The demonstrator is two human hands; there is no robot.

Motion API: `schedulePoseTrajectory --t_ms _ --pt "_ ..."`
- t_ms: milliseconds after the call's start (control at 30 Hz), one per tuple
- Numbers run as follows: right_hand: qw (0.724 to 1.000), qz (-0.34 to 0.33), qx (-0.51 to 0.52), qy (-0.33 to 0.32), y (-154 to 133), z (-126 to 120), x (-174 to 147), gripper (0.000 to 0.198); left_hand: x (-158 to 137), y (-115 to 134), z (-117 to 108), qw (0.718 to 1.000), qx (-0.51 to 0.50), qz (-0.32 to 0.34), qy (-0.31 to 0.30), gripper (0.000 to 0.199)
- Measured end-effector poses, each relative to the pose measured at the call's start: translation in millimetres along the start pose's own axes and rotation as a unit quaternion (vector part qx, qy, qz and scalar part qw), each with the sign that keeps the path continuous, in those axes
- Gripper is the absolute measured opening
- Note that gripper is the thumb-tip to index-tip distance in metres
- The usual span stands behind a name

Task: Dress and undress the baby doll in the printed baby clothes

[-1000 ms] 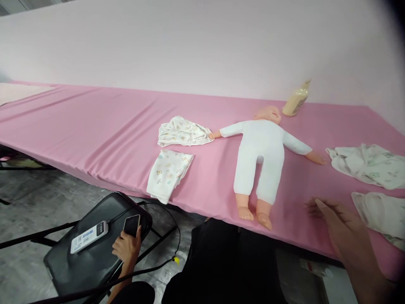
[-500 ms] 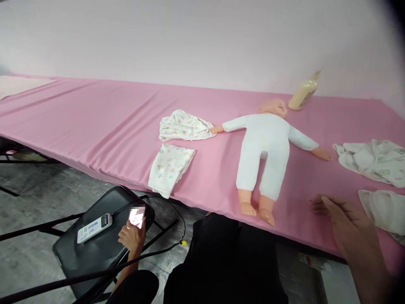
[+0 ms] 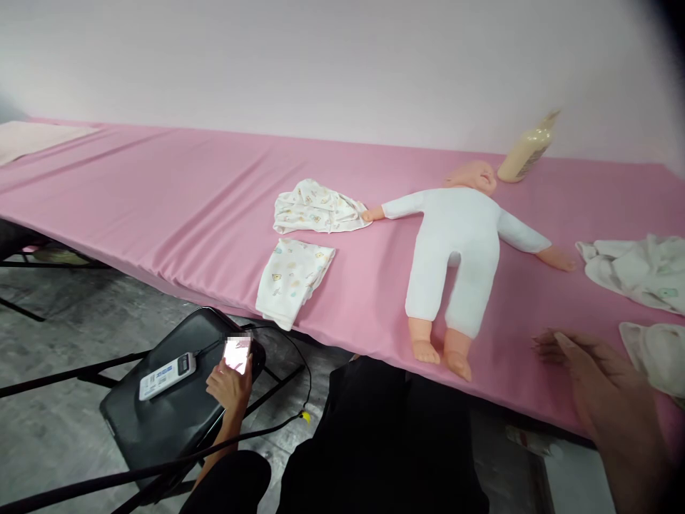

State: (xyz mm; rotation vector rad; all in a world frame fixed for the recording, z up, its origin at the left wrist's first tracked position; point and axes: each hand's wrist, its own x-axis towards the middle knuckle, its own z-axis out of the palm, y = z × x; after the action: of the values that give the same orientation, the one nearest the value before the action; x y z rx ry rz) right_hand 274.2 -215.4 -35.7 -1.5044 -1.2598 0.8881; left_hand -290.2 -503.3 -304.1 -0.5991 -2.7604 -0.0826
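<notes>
My right hand (image 3: 596, 368) hovers over the front right of the pink-covered table. Its fingers point left, loosely bent and apart, and I see nothing in them. Nearby lies a folded white cloth (image 3: 656, 357), with a crumpled white printed cloth (image 3: 639, 271) behind it. A baby doll (image 3: 454, 235) in a white bodysuit lies on its back, arms spread, feet toward the front edge. Its hand on the left touches a white printed baby garment (image 3: 315, 207). Closer to the edge is a folded printed cloth (image 3: 294, 278). My left hand is out of view.
A cream pump bottle (image 3: 527, 153) stands by the wall behind the doll's head. Lower left, another person's hand (image 3: 230, 385) holds a lit phone (image 3: 237, 355) over a black folding chair (image 3: 160, 421). A white device (image 3: 168, 376) with a cable lies on its seat.
The whole view has shifted slightly, so most things appear a little further right. My right hand keeps nearly the same pose. The doll and cloths stay put on the table.
</notes>
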Motion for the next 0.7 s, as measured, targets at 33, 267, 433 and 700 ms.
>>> schedulePoseTrajectory --t_ms 33,267,433,700 --pt "1.000 0.000 -0.002 0.002 -0.6 0.1 -0.8 0.027 0.9 0.7 -0.9 1.000 0.003 0.005 0.002 0.082" --pt "1.000 0.014 -0.009 0.000 -9.6 2.2 -4.8 0.028 6.2 5.6 -8.8 1.000 0.000 0.013 -0.015 0.083" --pt "1.000 0.007 -0.002 0.004 -10.7 2.8 -4.4 0.029 5.4 3.6 -6.7 1.000 -0.001 0.015 -0.013 0.081" --pt "1.000 0.009 0.019 0.001 0.5 0.7 -0.7 0.028 1.2 -12.7 8.2 0.998 -0.018 -0.058 -0.009 0.084"
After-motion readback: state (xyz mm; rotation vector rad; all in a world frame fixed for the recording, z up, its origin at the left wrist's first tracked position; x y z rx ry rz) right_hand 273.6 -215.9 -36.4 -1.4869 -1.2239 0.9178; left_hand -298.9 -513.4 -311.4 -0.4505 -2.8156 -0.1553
